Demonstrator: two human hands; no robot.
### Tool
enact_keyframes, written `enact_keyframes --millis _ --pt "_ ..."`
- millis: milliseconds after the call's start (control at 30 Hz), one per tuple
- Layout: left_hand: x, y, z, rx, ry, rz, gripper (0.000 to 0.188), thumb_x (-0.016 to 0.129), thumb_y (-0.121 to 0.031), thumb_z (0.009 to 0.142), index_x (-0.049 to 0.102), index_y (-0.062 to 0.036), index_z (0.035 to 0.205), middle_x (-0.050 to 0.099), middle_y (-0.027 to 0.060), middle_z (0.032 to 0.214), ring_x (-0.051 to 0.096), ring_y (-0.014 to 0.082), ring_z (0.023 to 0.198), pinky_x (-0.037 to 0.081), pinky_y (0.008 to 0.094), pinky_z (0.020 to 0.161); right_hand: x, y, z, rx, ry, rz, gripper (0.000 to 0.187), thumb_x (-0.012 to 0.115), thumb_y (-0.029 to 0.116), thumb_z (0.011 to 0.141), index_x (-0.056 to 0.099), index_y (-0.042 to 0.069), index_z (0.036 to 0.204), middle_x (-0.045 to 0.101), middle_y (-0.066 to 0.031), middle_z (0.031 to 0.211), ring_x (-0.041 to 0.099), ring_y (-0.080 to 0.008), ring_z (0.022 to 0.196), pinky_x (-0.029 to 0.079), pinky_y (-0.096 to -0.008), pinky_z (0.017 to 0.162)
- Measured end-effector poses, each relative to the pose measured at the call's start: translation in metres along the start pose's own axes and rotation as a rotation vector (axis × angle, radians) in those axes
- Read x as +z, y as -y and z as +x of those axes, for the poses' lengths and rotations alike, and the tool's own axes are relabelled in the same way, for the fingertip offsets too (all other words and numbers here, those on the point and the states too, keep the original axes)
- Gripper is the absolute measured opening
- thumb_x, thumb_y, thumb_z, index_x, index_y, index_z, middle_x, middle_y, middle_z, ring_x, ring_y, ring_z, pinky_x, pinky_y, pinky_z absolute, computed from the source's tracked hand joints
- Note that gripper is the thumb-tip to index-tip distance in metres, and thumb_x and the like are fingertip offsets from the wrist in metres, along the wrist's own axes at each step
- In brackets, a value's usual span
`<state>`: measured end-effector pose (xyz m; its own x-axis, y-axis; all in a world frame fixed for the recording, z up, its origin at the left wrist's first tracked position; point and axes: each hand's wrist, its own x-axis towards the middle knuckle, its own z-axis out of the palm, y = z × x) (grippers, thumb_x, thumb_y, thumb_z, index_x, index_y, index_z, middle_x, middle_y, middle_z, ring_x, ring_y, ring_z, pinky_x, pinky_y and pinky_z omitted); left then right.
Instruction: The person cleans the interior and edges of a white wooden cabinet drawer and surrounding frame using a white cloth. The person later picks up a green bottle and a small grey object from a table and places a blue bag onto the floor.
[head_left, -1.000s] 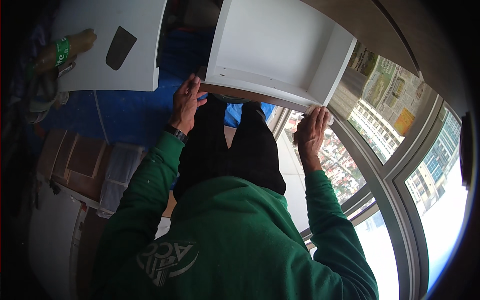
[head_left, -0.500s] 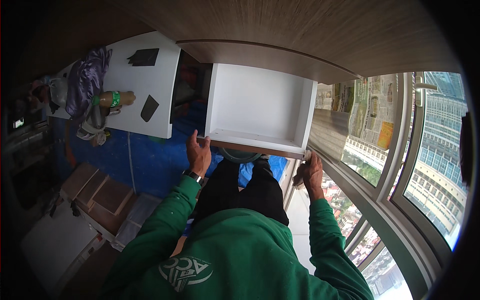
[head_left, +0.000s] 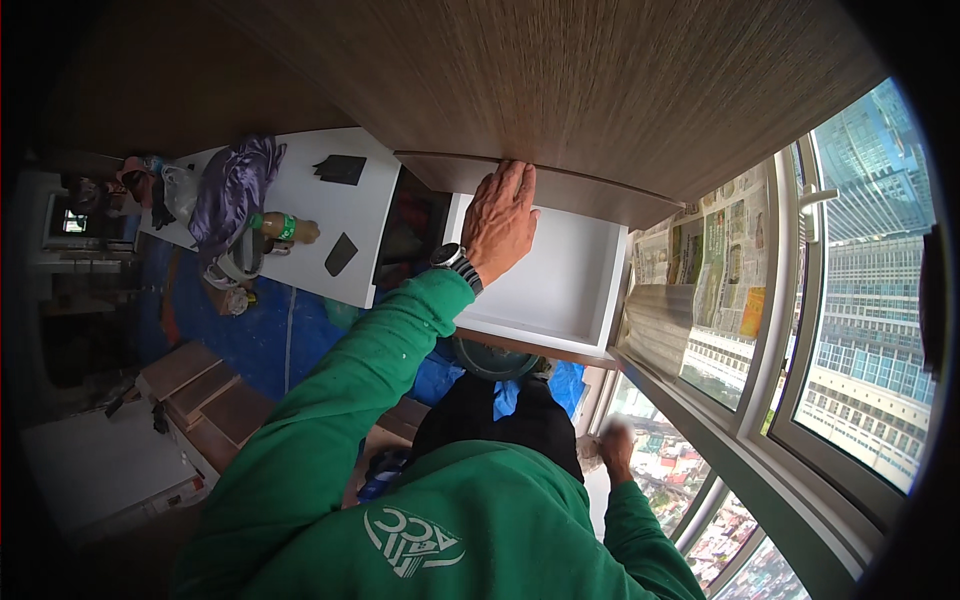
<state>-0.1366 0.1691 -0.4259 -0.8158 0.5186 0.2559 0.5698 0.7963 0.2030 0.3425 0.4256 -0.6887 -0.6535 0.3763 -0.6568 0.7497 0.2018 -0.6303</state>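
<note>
My left hand (head_left: 503,222), a watch on its wrist, lies flat with fingers stretched over the lower edge of a brown wood-grain panel (head_left: 600,185). Below it, the white drawer (head_left: 575,270) stands pulled out, its brown front edge toward me. My left forearm crosses in front of the drawer's left side. My right hand (head_left: 618,452) is down beside my right hip, near the window, fingers curled closed. Something pale and crumpled (head_left: 590,450) shows at its fingers, too blurred to name.
At left, a white tabletop (head_left: 310,205) bears a purple cloth (head_left: 235,190), a bottle (head_left: 285,228) and dark sheets (head_left: 341,169). Blue sheeting (head_left: 270,325) covers the floor near stacked brown boards (head_left: 205,395). Windows line the right, with newspaper (head_left: 705,255) by the sill. A dark round bucket (head_left: 490,358) sits under the drawer.
My left hand has left the drawer's front corner and moved up onto the brown panel. My right hand has dropped from the drawer's right corner to beside my hip. The view has shifted upward.
</note>
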Motion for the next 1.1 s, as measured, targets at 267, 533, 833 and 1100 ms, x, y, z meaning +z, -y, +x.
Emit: enact_keyframes --millis 267,533,833,1100 --pt "0.008 -0.026 0.005 -0.103 0.028 -0.01 0.092 0.079 -0.024 0.083 0.029 0.0019 0.156 0.032 0.0195 0.161 0.03 0.0354 0.149 0.037 0.047 0.114 -0.034 -0.009 -0.034 0.095 -0.1 -0.06 0.022 0.055 0.018 0.1 0.065 0.002 0.091 0.065 -0.0079 0.078 0.063 -0.0192 0.069 0.052 -0.0363 0.061" --pt "0.005 -0.031 -0.021 -0.109 0.013 0.134 0.081 0.079 -0.021 0.082 0.04 -0.001 0.149 0.042 0.0149 0.153 0.039 0.0312 0.142 0.038 0.0478 0.108 -0.031 0.018 -0.008 0.01 -0.03 0.073 0.033 0.047 0.012 0.085 0.065 -0.002 0.109 0.073 -0.0201 0.095 0.071 -0.0356 0.091 0.056 -0.0439 0.083" --pt "-0.017 -0.037 -0.105 -0.045 -0.12 -0.094 0.036 0.079 -0.014 0.084 0.061 -0.006 0.114 0.056 0.0116 0.107 0.053 0.0369 0.11 0.046 0.0521 0.099 -0.025 0.037 -0.01 0.013 0.006 0.055 0.037 0.048 0.015 0.085 0.064 -0.003 0.113 0.072 -0.0209 0.093 0.072 -0.0353 0.088 0.057 -0.0442 0.077" --pt "-0.028 -0.061 -0.164 -0.081 0.034 -0.145 0.064 0.079 0.003 0.07 0.065 -0.0121 0.131 0.056 0.0104 0.128 0.055 0.0333 0.123 0.038 0.0569 0.112 -0.023 0.01 -0.025 0.151 0.054 0.012 0.036 0.047 0.011 0.086 0.066 -0.001 0.113 0.074 -0.0178 0.097 0.073 -0.0308 0.092 0.057 -0.0399 0.083"
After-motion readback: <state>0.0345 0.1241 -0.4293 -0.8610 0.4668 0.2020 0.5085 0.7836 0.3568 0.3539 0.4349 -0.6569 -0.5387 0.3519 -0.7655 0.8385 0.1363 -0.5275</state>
